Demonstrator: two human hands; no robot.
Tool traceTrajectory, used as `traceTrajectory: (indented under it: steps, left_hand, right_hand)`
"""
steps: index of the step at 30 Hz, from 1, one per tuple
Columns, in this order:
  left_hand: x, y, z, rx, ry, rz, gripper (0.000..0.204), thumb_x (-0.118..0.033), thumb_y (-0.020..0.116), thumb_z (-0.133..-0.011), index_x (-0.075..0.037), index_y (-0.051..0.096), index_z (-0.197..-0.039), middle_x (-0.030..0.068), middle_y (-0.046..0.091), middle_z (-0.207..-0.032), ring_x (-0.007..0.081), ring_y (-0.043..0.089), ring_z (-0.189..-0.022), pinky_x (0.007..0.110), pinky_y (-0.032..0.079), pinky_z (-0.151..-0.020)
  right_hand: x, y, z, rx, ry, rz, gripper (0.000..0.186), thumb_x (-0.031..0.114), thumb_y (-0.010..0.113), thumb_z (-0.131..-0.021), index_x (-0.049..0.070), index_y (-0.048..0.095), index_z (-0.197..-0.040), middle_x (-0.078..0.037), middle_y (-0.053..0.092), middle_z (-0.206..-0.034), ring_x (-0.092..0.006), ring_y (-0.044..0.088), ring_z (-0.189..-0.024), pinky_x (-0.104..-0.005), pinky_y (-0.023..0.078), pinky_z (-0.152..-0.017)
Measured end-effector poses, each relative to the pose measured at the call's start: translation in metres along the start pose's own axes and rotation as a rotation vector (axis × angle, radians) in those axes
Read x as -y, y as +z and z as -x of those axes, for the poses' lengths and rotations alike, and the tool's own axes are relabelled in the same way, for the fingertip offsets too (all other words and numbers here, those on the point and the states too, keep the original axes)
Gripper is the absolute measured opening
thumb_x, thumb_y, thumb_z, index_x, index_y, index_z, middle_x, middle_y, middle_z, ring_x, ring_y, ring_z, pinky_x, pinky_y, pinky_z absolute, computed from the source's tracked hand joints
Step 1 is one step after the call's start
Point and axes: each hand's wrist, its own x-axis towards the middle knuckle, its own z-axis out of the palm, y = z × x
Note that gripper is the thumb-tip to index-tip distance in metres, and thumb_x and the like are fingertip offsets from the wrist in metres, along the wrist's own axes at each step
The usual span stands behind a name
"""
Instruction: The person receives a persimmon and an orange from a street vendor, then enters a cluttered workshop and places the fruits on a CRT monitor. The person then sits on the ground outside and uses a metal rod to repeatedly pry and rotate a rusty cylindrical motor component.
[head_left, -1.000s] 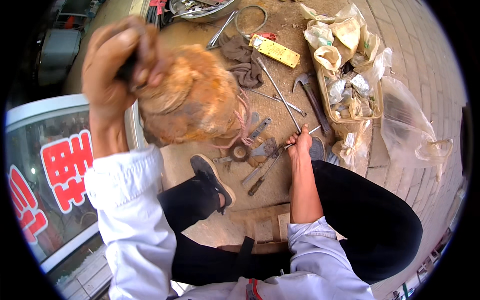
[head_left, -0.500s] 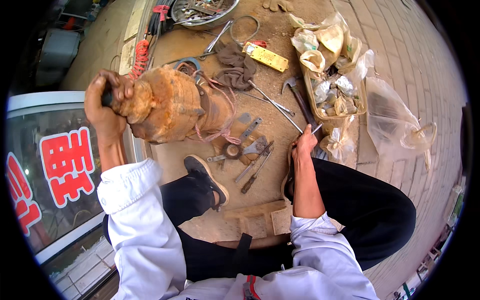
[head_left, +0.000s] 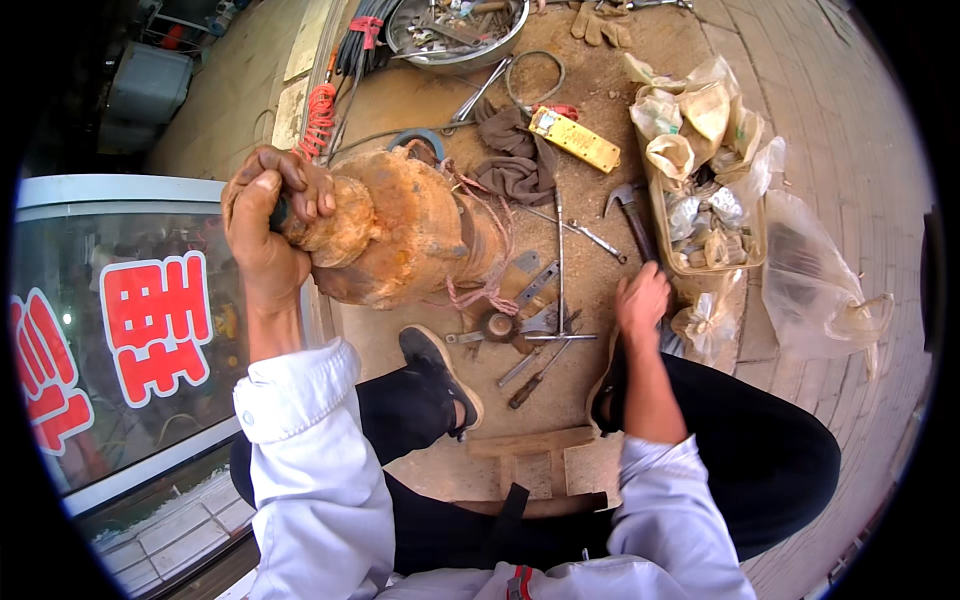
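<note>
My left hand [head_left: 275, 210] is closed on a dark grip at the top of a heavy rusty cylindrical metal body [head_left: 400, 225], tilted, with a pink rope [head_left: 480, 298] round it. My right hand [head_left: 640, 295] has its fingers curled at the lower end of the dark handle of a hammer [head_left: 630, 220]. Left of it a long T-handled wrench [head_left: 560, 290] lies on the ground, near flat metal pieces [head_left: 535, 285], a screwdriver [head_left: 520, 393] and a combination spanner [head_left: 595, 238].
A plastic tray of bags [head_left: 660, 225], loose clear plastic [head_left: 810, 290], a yellow box [head_left: 575, 135], a dark cloth [head_left: 515, 175], a bowl of tools [head_left: 455, 50], gloves [head_left: 600, 25], coiled red hose [head_left: 320, 120] and a glass-fronted cabinet [head_left: 150, 240] surround my legs.
My right hand has let go of the T-handled wrench, now lying on the ground, and moved to the hammer handle. The rusty body in my left hand has been lowered.
</note>
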Motion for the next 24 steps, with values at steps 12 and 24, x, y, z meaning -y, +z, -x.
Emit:
traceTrajectory:
  steps: [12, 24]
  left_hand:
    - [0.003, 0.014, 0.001, -0.083, 0.037, -0.016, 0.022, -0.027, 0.048, -0.087, -0.009, 0.043, -0.077, -0.0001, 0.036, -0.055, 0.0142, 0.042, -0.059, 0.034, 0.043, -0.076]
    - [0.001, 0.002, 0.005, -0.135, 0.034, 0.006, 0.025, -0.029, 0.048, -0.089, -0.009, 0.042, -0.077, -0.0005, 0.036, -0.055, 0.0142, 0.043, -0.06, 0.034, 0.043, -0.079]
  right_hand:
    - [-0.01, 0.017, -0.02, -0.055, -0.023, 0.198, 0.021, 0.009, 0.061, -0.074, 0.003, 0.054, -0.093, -0.019, 0.057, -0.092, -0.0378, 0.057, -0.088, -0.0467, 0.046, -0.077]
    - [-0.002, 0.04, -0.028, -0.078, -0.045, 0.195, 0.043, 0.005, 0.053, -0.081, -0.003, 0.051, -0.123, -0.021, 0.058, -0.099, -0.037, 0.057, -0.092, -0.0443, 0.048, -0.081]
